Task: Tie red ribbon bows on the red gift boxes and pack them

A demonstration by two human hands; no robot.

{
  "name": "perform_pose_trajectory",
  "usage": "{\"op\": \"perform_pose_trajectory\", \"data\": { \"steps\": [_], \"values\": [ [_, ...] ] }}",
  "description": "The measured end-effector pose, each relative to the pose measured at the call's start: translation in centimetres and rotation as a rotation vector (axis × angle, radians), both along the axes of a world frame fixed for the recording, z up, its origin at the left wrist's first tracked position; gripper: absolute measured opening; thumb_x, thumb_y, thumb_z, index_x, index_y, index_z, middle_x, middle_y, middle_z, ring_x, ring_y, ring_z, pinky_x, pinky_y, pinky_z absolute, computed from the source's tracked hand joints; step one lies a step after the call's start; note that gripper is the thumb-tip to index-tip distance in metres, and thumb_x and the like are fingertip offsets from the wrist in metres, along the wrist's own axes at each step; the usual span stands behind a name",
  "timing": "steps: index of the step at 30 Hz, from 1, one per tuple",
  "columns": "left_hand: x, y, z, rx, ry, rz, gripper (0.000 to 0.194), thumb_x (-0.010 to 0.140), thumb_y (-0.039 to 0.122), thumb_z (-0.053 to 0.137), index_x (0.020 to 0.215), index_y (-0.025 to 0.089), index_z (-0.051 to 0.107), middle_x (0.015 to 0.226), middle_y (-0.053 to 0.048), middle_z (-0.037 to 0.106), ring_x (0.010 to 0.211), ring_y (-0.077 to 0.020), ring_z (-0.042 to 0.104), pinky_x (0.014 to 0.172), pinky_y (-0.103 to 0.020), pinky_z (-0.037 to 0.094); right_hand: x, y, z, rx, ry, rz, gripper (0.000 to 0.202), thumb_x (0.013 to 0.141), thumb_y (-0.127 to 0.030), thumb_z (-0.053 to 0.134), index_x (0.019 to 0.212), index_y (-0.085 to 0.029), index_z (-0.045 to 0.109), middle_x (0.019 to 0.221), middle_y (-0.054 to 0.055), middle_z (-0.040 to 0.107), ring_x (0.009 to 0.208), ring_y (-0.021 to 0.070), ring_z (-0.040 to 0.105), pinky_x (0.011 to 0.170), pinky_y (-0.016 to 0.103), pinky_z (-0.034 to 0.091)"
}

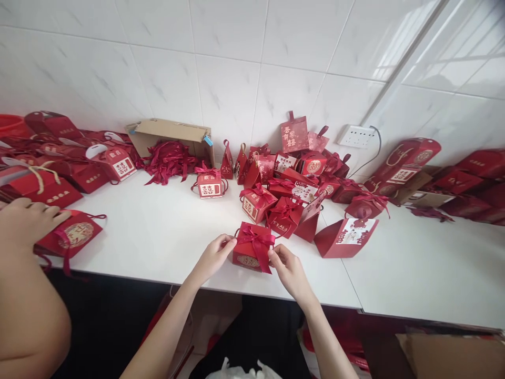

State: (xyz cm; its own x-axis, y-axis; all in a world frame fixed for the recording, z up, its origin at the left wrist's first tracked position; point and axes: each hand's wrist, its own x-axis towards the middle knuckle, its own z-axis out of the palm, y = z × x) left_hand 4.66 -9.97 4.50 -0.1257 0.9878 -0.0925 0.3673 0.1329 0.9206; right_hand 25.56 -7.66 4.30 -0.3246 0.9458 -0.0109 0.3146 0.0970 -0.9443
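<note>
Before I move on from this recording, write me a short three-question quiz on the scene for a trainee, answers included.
1. True or false: the left hand and right hand are at the same bow-topped box.
2. What is heaped in the open cardboard box? A) bottles B) dark red ribbons C) cables
3. Fill in: the white socket strip is on the ____ wall.

Key: 1 true; 2 B; 3 tiled

Red boxes (252, 250) crowd a table (150, 231) in this tiled workroom.
</note>
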Motion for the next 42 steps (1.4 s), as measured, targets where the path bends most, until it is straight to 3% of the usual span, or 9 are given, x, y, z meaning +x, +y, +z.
{"op": "perform_pose_trajectory", "data": {
  "steps": [4,7,11,16,20,23,27,33,42],
  "values": [
    [0.3,-0.8,1.2,0.081,0.131,0.128,0.024,0.082,0.042,0.047,0.075,0.019,0.052,0.082,-0.001,0.061,0.072,-0.015,0.055,0.061,-0.023,0.04,0.4,-1.6,1.5,-0.008,-0.055,-0.016,0.042,0.084,-0.056,0.046,0.065,-0.018,0.047,0.059,-0.001,0.051,0.057,0.0119,0.048,0.054,0.023,0.036],
    [0.8,-2.0,2.5,0.057,0.144,0.106,0.028,0.083,0.044,0.045,0.069,0.02,0.048,0.062,0.003,0.055,0.056,-0.0121,0.049,0.054,-0.022,0.036,-0.1,-3.0,2.2,-0.181,0.053,0.164,0.048,0.084,-0.06,0.043,0.067,-0.016,0.054,0.051,-0.001,0.052,0.049,0.0105,0.049,0.052,0.022,0.038],
    [1.6,-3.5,3.2,-0.021,0.046,-0.026,0.03,0.086,0.045,0.044,0.072,0.02,0.051,0.064,0.003,0.058,0.058,-0.012,0.052,0.057,-0.022,0.039,-2.3,-3.7,1.2,-0.333,0.158,0.307,0.054,0.083,-0.065,0.041,0.079,-0.014,0.059,0.056,0.0,0.056,0.047,0.0088,0.051,0.049,0.021,0.041],
    [2.0,-4.2,2.8,-0.01,0.105,-0.264,0.03,0.088,0.041,0.04,0.076,0.02,0.057,0.072,0.001,0.061,0.066,-0.0134,0.055,0.062,-0.023,0.04,-4.6,-3.1,-0.4,-0.402,0.264,0.186,0.058,0.076,-0.071,0.042,0.078,-0.015,0.054,0.062,0.0,0.056,0.043,0.0102,0.055,0.04,0.021,0.04],
    [0.9,-4.2,3.2,-0.023,0.18,-0.394,0.025,0.084,0.039,0.047,0.077,0.02,0.062,0.077,0.0,0.063,0.07,-0.0149,0.056,0.065,-0.024,0.041,-4.9,-2.8,-0.5,-0.335,0.172,0.108,0.048,0.076,-0.063,0.05,0.07,-0.016,0.053,0.044,-0.007,0.041,0.028,0.0056,0.037,0.031,0.018,0.023],
    [-0.7,-3.4,4.0,-0.052,0.162,-0.426,0.022,0.081,0.04,0.053,0.076,0.02,0.062,0.077,0.0,0.065,0.073,-0.0159,0.058,0.068,-0.025,0.043,-4.7,-2.7,-0.6,-0.329,0.149,0.055,0.044,0.075,-0.06,0.052,0.069,-0.016,0.054,0.038,-0.009,0.037,0.027,0.0051,0.032,0.031,0.019,0.019],
    [-2.0,-0.2,4.7,0.195,0.215,-0.189,0.021,0.083,0.036,0.048,0.088,0.02,0.06,0.089,-0.003,0.063,0.084,-0.0174,0.057,0.078,-0.028,0.044,-4.5,-2.8,-0.9,-0.356,0.139,0.084,0.045,0.075,-0.06,0.051,0.07,-0.016,0.054,0.035,-0.009,0.036,0.026,0.0056,0.032,0.032,0.019,0.02],
    [-1.9,3.7,4.0,0.306,0.295,-0.415,0.021,0.08,0.023,0.046,0.096,0.021,0.059,0.105,-0.005,0.059,0.097,-0.0183,0.055,0.081,-0.03,0.043,-3.9,-3.5,-1.0,-0.341,0.112,0.158,0.041,0.081,-0.055,0.047,0.077,-0.015,0.056,0.04,-0.008,0.042,0.029,0.0051,0.036,0.035,0.019,0.024],
    [-2.1,4.6,3.0,0.315,0.169,-0.433,0.013,0.08,0.026,0.05,0.079,0.019,0.061,0.095,-0.005,0.061,0.087,-0.0175,0.056,0.08,-0.031,0.043,-3.1,-3.5,-1.5,-0.352,0.108,0.169,0.048,0.08,-0.06,0.046,0.079,-0.013,0.057,0.044,-0.007,0.045,0.03,0.005,0.038,0.036,0.018,0.027]
  ]
}}
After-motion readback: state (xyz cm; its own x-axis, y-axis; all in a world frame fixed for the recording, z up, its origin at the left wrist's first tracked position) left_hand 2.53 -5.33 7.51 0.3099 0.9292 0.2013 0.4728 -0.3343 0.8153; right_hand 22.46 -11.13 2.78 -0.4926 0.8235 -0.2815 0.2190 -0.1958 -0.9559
